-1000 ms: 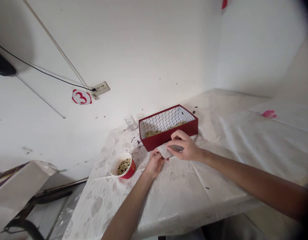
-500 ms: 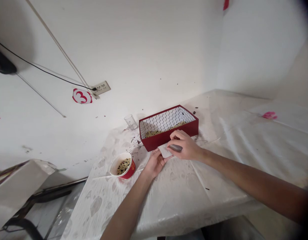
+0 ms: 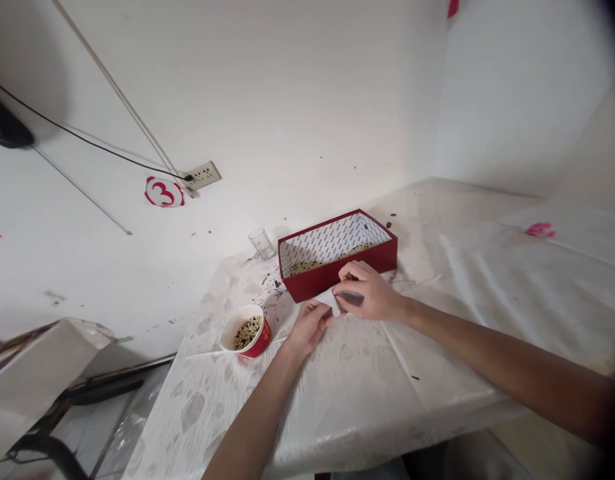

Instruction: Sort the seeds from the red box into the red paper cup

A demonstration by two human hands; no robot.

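A small white piece, like a paper or cloth pouch (image 3: 328,299), is held between my hands just in front of the red box. Around its left side close the fingers of my left hand (image 3: 310,325). At its right edge, my right hand (image 3: 368,292) pinches it with thumb and fingertips. A greyish patch shows within the right hand's curled fingers; I cannot make out what it is. Behind my hands stands the open red box (image 3: 307,283), with pale and dark beads or grains (image 3: 307,267) inside. What the pouch contains is hidden.
Left of my hands, a red and white paper bowl (image 3: 260,345) holds similar grains. A clear cup (image 3: 262,244) stands beside the box near the wall. Dark bits (image 3: 276,285) are scattered on the patterned tablecloth (image 3: 192,410). A power outlet (image 3: 206,175) is on the wall.
The white pouch has gone from lying flat to folded or bent at its right edge. My right fingertips have closed on that edge; both hands otherwise stay in place.
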